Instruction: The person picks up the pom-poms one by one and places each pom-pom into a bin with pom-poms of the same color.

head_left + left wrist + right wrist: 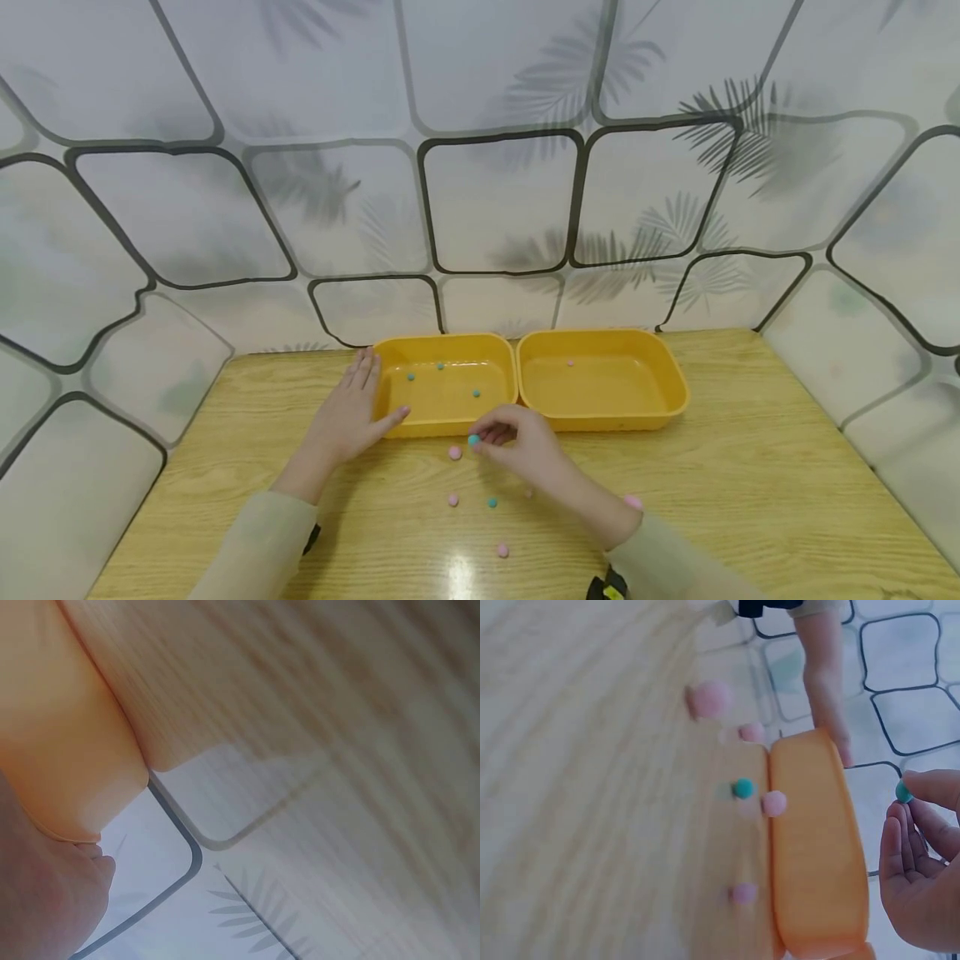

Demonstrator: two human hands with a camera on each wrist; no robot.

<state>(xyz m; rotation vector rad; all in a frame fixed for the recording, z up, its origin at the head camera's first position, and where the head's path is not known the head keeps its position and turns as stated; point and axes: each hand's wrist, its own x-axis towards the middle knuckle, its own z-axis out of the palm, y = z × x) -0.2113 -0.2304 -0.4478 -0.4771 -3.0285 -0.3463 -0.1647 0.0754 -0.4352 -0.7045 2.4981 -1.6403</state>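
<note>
My right hand (528, 446) pinches a small teal ball (474, 440) between thumb and fingertips, just in front of the left yellow tray (442, 427). The same teal ball (904, 791) shows at the fingertips in the right wrist view. My left hand (351, 417) rests against that tray's left side, fingers straight along it and thumb across the front rim. Several teal balls (440, 367) lie inside the left tray. A single pink ball (570, 363) is in the right yellow tray (645, 421). On the table near my right hand are several pink balls (455, 452) and one teal ball (492, 502).
The two trays stand side by side at the back of the wood-grain table (750, 467). A patterned covering (502, 200) rises behind and at both sides. One pink ball (633, 502) lies beside my right forearm.
</note>
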